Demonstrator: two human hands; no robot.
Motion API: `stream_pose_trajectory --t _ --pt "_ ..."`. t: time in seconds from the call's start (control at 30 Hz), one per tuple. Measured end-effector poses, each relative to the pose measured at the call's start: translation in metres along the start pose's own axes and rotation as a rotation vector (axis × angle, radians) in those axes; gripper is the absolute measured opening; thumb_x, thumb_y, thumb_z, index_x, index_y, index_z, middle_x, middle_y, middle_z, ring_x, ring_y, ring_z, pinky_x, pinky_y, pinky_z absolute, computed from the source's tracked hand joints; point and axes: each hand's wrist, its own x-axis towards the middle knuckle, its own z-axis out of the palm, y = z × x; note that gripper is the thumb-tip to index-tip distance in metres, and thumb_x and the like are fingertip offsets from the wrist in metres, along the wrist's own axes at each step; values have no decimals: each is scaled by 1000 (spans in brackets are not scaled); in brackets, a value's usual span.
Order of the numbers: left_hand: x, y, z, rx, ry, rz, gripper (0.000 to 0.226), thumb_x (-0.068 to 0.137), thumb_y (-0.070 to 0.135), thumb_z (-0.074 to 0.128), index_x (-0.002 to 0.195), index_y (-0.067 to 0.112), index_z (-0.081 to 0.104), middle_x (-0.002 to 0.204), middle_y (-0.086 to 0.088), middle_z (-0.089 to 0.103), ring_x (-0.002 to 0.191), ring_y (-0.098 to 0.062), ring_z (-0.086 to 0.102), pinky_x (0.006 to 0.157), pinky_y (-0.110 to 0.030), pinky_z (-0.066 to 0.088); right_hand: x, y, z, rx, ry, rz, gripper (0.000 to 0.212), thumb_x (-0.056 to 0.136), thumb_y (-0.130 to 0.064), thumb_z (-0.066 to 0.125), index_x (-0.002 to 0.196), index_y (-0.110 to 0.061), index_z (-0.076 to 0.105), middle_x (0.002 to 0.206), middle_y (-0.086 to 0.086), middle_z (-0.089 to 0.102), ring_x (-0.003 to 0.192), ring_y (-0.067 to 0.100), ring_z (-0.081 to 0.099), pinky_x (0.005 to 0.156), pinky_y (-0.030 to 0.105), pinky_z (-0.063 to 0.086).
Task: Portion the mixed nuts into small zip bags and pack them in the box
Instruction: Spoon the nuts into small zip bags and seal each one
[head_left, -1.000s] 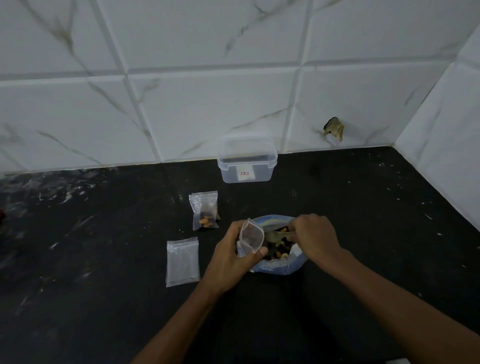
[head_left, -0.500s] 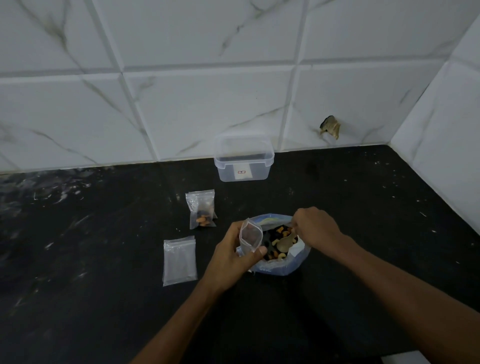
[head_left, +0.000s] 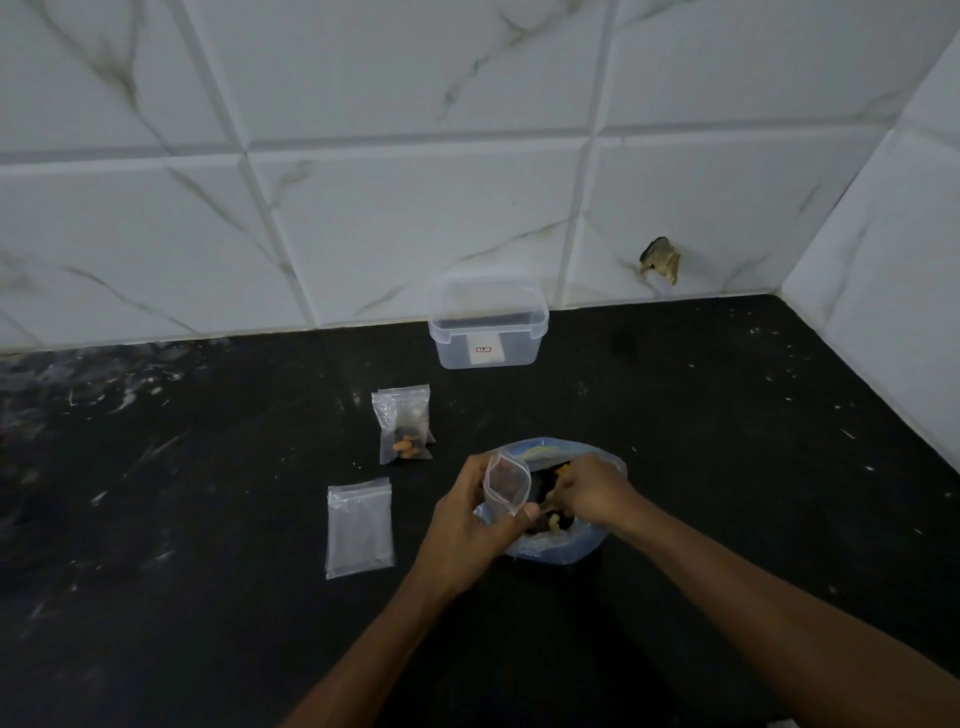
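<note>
Holding the small zip bag mouth-up in my left hand, just left of my right hand, curled round a scoop in the nut bag mid-counter, box by the back edge.

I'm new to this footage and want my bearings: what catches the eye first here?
The two hands at centre front: the left hand holds a small zip bag open beside the big bag of mixed nuts, into which the right hand reaches. Left of them lie a filled bag and empty bags; the clear box stands by the tiled wall.
</note>
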Motion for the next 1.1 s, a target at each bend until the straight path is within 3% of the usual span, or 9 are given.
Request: stream_pose_trajectory --t 0.1,0.2,0.3,0.43,0.53,0.67,0.93,1.1 --pt "-1 0 -1 0 9 -4 45 85 26 74 123 33 52 114 17 63 108 4 60 82 -13 51 1 0 4 172 -36 75 15 91 -18 62 84 -10 73 83 6 69 86 18 66 84 33 52" --pt "-1 0 -1 2 4 -11 46 86 27 74 124 34 50 117 14 63 109 4 61 83 -13 51 -1 2 1 247 -55 67 18 92 -14 60 77 -12 71 75 1 64 73 10 59 75 29 49" --pt "-1 1 -2 -5 2 -20 45 86 26 73 123 36 50 118 14 63 109 4 60 81 -15 52 -7 3 -8 281 -62 56 16 94 -12 57 93 -8 72 75 -3 60 64 4 52 56 18 40" --pt "2 0 -5 -26 16 -31 48 85 29 73 126 38 49 121 14 63 112 2 60 90 -25 53 -13 10 -24 324 -39 63 13 93 -14 59 93 -11 72 81 3 61 63 9 50 51 19 40" --pt "4 4 -6 -31 35 -23 48 85 30 73 124 42 48 120 16 63 111 5 60 86 -19 53 -20 19 -35 401 -38 84 12 93 -12 59 92 -9 70 78 6 59 57 10 46 46 19 37" --pt "10 12 -6 21 80 35 46 84 29 75 118 43 48 114 19 63 108 6 59 82 -12 50 -34 23 -55 517 -17 83 13 93 -12 58 94 -7 70 71 6 58 51 8 45 44 18 35" --pt "34 19 -1 125 200 106 44 77 40 78 108 45 47 109 17 61 102 3 60 84 -24 52 -70 -4 -108 607 107 -32 15 93 -17 59 89 -9 72 69 3 56 54 8 44 45 19 35" --pt "46 19 9 170 218 72 50 76 37 79 113 40 47 111 15 61 104 0 59 88 -30 54 -83 -26 -114 508 166 -130 15 93 -20 59 88 -14 72 71 2 60 55 9 47 47 19 38"
